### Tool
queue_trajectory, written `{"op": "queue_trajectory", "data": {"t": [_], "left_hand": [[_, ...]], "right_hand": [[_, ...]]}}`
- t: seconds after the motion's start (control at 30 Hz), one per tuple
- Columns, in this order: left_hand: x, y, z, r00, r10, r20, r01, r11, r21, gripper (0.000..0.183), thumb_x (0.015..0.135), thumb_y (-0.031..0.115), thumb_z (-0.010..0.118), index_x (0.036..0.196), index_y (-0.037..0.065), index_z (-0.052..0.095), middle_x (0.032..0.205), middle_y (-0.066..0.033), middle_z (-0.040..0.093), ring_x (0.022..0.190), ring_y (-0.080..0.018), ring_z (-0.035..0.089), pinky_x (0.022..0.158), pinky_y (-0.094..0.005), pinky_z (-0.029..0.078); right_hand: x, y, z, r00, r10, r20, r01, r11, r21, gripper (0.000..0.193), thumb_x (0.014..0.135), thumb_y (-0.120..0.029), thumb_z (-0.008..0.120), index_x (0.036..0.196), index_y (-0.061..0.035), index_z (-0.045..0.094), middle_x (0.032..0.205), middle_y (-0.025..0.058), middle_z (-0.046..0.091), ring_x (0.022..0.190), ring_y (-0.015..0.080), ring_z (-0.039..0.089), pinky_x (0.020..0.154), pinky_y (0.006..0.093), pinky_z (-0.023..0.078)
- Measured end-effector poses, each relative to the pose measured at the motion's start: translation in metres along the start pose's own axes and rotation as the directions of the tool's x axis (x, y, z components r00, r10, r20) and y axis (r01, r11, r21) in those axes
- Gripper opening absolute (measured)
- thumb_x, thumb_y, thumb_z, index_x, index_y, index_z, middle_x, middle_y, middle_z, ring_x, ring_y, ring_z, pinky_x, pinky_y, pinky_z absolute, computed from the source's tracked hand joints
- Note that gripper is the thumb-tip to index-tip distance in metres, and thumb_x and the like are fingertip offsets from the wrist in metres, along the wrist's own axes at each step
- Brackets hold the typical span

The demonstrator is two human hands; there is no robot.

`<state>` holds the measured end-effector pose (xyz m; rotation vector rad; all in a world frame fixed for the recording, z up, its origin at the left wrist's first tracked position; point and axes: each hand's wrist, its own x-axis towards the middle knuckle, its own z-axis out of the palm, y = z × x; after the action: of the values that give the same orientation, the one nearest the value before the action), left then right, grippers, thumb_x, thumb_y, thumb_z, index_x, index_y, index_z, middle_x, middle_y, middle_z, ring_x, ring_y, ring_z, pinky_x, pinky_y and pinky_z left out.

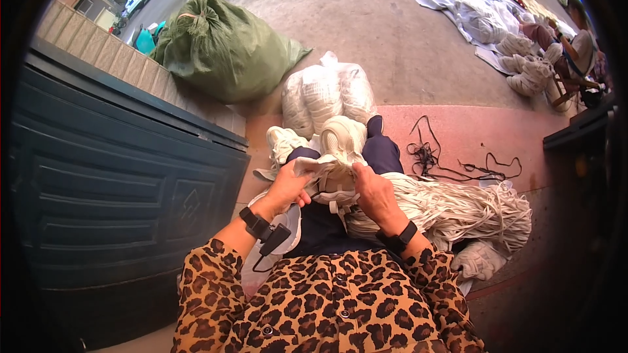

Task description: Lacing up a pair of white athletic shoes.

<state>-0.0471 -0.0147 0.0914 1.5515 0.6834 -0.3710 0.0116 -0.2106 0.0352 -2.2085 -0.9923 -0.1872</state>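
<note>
A cream sneaker (343, 137) rests on my lap between my knees, toe pointing away. My left hand (288, 191) is closed on a pale flap along its left side, some fingers curled loosely below. Pinched at the sneaker's right edge is my right hand (377, 197); whether it also holds a lace cannot be made out. Another cream sneaker (284, 143) lies beyond my left hand, by my left leg. A thick bundle of white shoelaces (458, 206) stretches from my right thigh outward to the right.
A clear bag of shoes (327, 95) stands ahead, with a big green sack (226, 49) behind it. Black laces (428, 157) lie on the red floor. A dark panelled door (118, 189) bounds the left. At far right, a seated person (579, 46) is near piled shoes (526, 72).
</note>
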Motion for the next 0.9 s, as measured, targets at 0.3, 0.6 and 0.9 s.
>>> {"op": "queue_trajectory", "data": {"t": [0.3, 0.6, 0.9], "left_hand": [[0.002, -0.009, 0.015, 0.983, 0.181, 0.038, -0.181, 0.983, -0.018, 0.044, 0.075, 0.006, 0.064, 0.113, 0.003, 0.044, 0.087, -0.0091, 0.058, 0.062, -0.0140, 0.059, 0.052, -0.0252, 0.048], [-0.012, -0.018, 0.019, 0.574, 0.814, 0.094, -0.493, 0.251, 0.833, 0.064, 0.067, -0.008, 0.056, 0.125, 0.010, 0.037, 0.103, -0.0168, 0.039, 0.082, -0.0364, 0.053, 0.067, -0.0403, 0.047], [-0.006, -0.013, 0.022, 0.607, 0.793, 0.049, -0.195, 0.089, 0.977, 0.059, 0.074, -0.002, 0.049, 0.129, -0.005, 0.028, 0.107, -0.0235, 0.040, 0.067, -0.0293, 0.060, 0.057, -0.0343, 0.052]], "right_hand": [[0.016, -0.006, -0.014, 0.978, -0.021, 0.206, 0.053, 0.987, -0.151, 0.043, 0.069, -0.003, 0.055, 0.112, -0.0066, 0.047, 0.090, 0.0117, 0.051, 0.059, 0.0242, 0.059, 0.049, 0.0342, 0.046], [0.030, -0.014, 0.003, 0.969, -0.100, 0.225, 0.158, 0.952, -0.261, 0.033, 0.075, -0.008, 0.052, 0.107, -0.0018, 0.051, 0.087, 0.0100, 0.051, 0.055, 0.0185, 0.060, 0.045, 0.0290, 0.046], [0.034, -0.027, 0.006, 0.968, -0.051, 0.247, 0.138, 0.926, -0.350, 0.030, 0.075, -0.009, 0.053, 0.104, -0.0018, 0.050, 0.085, 0.0105, 0.051, 0.054, 0.0172, 0.060, 0.042, 0.0284, 0.047]]}}
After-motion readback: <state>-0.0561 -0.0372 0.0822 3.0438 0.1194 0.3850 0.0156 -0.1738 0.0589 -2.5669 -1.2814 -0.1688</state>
